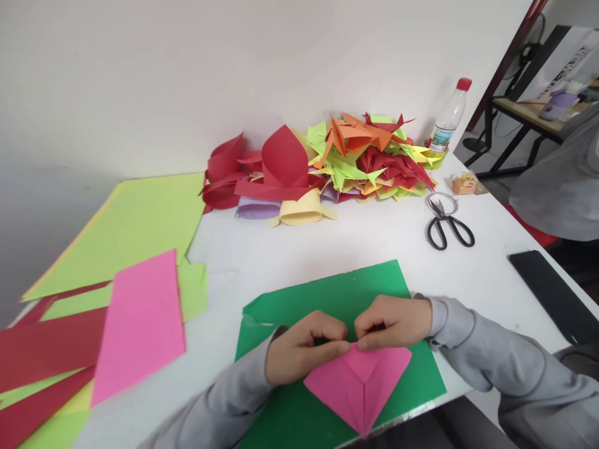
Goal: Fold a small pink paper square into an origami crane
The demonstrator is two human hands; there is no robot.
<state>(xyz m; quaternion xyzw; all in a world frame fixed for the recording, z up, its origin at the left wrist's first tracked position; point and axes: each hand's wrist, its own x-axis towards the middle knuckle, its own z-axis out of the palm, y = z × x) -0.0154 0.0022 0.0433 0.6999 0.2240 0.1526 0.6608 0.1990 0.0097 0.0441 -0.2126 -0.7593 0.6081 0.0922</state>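
A folded pink paper point(362, 386) lies over a green sheet point(322, 290) at the table's front edge, its point toward me. My left hand point(306, 346) pinches its top edge, fingers curled and thumb on the paper. Close beside it on the right, my right hand point(393, 322) grips the same edge, thumb pressed down. The two hands nearly meet at the middle of that edge. Creases run down the centre of the pink paper. Part of its top edge is hidden under the fingers.
Left are a pink sheet point(140, 324), yellow-green sheets point(126, 227) and red strips point(56, 349). Folded paper pieces point(350, 156) are heaped at the back. At right are a bottle point(449, 118), scissors point(442, 221), tape roll point(452, 201), wrapped snack point(465, 184), black phone-like object point(555, 296) and a person's grey clothing point(559, 181).
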